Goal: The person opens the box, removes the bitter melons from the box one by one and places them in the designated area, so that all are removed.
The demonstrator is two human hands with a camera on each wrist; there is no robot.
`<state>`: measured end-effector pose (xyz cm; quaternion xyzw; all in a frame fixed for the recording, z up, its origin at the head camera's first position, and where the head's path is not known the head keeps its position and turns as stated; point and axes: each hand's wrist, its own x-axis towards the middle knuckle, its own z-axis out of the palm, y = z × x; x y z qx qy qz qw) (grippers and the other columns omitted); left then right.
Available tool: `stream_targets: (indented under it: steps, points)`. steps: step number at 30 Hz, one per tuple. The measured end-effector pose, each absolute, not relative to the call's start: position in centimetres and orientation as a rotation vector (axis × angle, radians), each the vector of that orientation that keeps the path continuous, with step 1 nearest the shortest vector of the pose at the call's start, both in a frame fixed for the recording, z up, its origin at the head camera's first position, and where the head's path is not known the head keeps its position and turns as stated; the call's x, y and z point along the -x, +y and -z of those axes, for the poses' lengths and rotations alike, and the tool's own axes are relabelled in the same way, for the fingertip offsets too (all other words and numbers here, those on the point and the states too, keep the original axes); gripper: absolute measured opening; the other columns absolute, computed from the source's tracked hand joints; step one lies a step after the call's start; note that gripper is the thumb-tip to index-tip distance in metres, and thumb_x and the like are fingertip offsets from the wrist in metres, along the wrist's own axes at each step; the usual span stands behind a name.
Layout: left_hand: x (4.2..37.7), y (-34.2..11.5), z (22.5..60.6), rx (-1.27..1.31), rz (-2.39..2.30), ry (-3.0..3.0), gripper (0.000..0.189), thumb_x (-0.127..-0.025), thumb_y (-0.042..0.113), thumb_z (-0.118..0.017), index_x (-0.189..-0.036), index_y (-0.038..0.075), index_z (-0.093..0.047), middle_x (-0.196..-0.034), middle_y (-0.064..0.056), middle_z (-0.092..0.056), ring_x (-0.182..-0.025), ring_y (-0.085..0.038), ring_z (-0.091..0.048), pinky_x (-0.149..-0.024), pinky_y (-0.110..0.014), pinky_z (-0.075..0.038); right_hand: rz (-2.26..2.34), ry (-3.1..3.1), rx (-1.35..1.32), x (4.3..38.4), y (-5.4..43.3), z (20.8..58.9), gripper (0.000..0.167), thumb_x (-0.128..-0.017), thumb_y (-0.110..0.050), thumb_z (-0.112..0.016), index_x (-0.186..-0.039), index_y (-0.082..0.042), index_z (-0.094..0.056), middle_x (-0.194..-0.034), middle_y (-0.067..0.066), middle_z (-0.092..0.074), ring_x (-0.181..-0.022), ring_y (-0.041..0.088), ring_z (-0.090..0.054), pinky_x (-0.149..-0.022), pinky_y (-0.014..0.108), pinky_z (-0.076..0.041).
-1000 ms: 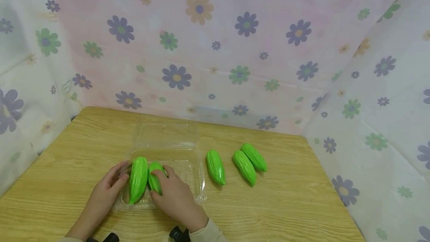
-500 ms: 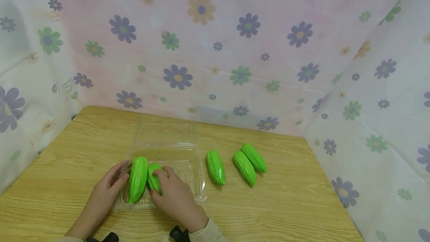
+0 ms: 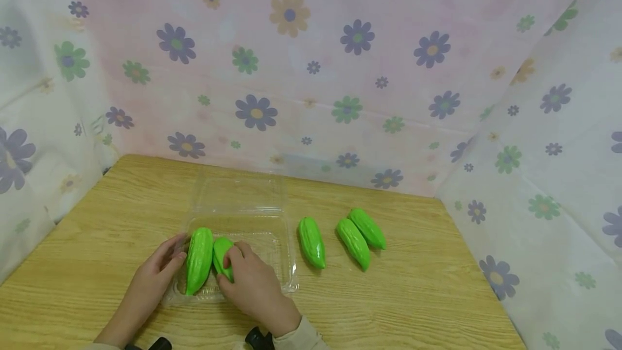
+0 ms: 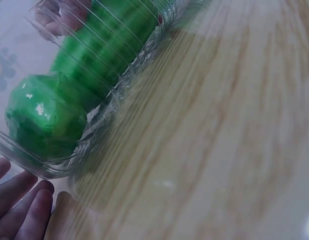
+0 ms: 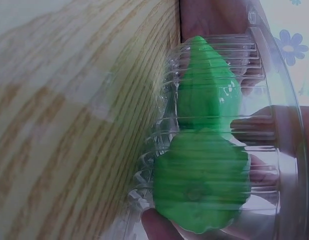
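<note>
Near the table's front left lies a clear plastic clamshell box (image 3: 290,255), its lid folded back. Two bright green, ridged bitter melons with a glossy, toy-like surface sit side by side in it. My left hand (image 3: 154,271) rests at the box's left side, thumb and fingertips beside the nearer bitter melon (image 3: 198,261). Fingers (image 4: 32,210) appear just outside the box wall in the left wrist view. My right hand (image 3: 255,280) reaches into the box and grips the other bitter melon (image 3: 221,253), hiding its right part. Through the wall, the right wrist view shows a bitter melon end (image 5: 202,180).
Right of the box lies a single bitter melon (image 3: 311,242). Farther right, two more bitter melons (image 3: 353,242) lie against each other. The wooden table (image 3: 413,296) is enclosed by flowered cloth (image 3: 311,80) behind and on both sides.
My right hand's fingers have shifted slightly on the bitter melon in the box, which has edged a little left. The left hand and the bitter melons on the table stay put.
</note>
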<state>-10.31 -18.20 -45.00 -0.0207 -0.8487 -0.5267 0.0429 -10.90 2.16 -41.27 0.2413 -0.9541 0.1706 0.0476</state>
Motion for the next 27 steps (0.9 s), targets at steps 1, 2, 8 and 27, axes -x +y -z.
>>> stream_targets:
  steps: [1, 2, 8, 27]
  points:
    - [10.28, -18.19, 44.99, 0.065, 1.609, -2.596, 0.055, -0.093, 0.042, -0.041, -0.138, 0.012, -0.033, -0.137, -0.010, -0.038, -0.121, -0.031, -0.037, -0.077, 0.001, -0.028, -0.516, -2.909, -0.736, 10.87, 2.16, 41.26, 0.019, -0.083, -0.036, -0.059, -0.086, -0.024, -0.044, -0.106, -0.008, -0.045, -0.056, 0.001, -0.039, -0.038, 0.016, -0.031]
    - [10.27, -18.18, 44.99, 0.066, 1.605, -2.596, 0.054, -0.093, 0.042, -0.041, -0.138, 0.012, -0.034, -0.137, -0.010, -0.038, -0.121, -0.031, -0.037, -0.077, 0.001, -0.028, -0.513, -2.910, -0.734, 10.85, 2.16, 41.25, 0.019, -0.083, -0.036, -0.060, -0.085, -0.024, -0.044, -0.107, -0.007, -0.046, -0.056, 0.001, -0.039, -0.038, 0.016, -0.031]
    - [10.27, -18.14, 45.03, 0.082, 1.602, -2.589, 0.053, -0.094, 0.041, -0.041, -0.138, 0.012, -0.034, -0.136, -0.009, -0.039, -0.120, -0.031, -0.038, -0.077, 0.001, -0.028, -0.490, -2.909, -0.734, 10.79, 2.20, 41.24, 0.019, -0.083, -0.034, -0.060, -0.081, -0.024, -0.043, -0.115, -0.006, -0.046, -0.058, 0.001, -0.040, -0.039, 0.016, -0.031]
    - [10.25, -18.09, 44.85, 0.037, 1.610, -2.613, 0.057, -0.093, 0.044, -0.039, -0.138, 0.010, -0.032, -0.137, -0.016, -0.035, -0.120, -0.036, -0.036, -0.093, -0.052, -0.033, -0.543, -2.909, -0.756, 11.06, 2.42, 41.46, 0.017, -0.082, -0.032, -0.061, -0.083, -0.024, -0.045, -0.117, -0.006, -0.047, -0.055, 0.002, -0.040, -0.040, 0.016, -0.032]
